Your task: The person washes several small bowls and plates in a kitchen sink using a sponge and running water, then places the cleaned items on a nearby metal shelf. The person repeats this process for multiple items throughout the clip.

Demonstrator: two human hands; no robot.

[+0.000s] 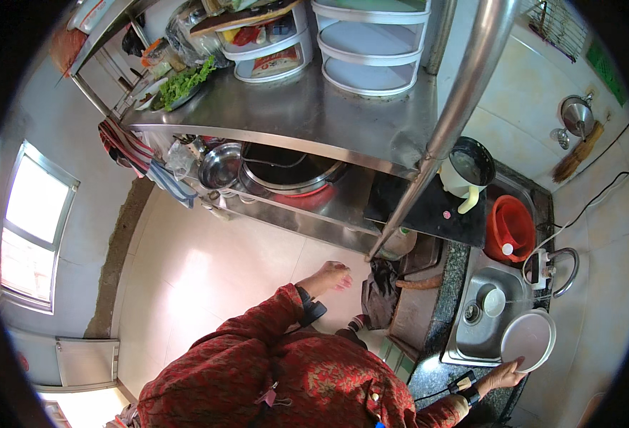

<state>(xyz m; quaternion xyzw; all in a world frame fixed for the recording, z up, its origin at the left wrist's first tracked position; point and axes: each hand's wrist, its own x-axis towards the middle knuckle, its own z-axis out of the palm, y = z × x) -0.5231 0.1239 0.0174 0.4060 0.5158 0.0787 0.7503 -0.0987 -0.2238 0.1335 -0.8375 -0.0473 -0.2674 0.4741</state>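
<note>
My right hand (507, 373) grips the near rim of a round white bowl (528, 339), its thumb over the edge. The bowl is at the near right corner of a stainless steel sink (461, 331). A small white cup or bowl (493, 303) lies in the basin beside the drain. Water seems to run in a thin stream from the curved metal faucet (570, 273). My left hand (333, 277) hangs over the tiled floor with loosely curled fingers and holds nothing. Close to it is a dark plastic bag (381, 299).
A red plastic basin (509, 227) stands behind the sink. To its left, a pot with a pale handle (461, 176) rests on a black board (426, 211). A metal post (453, 117) rises from a steel shelf table (293, 107) bearing leafy greens (186, 85) and white tiered racks (370, 64).
</note>
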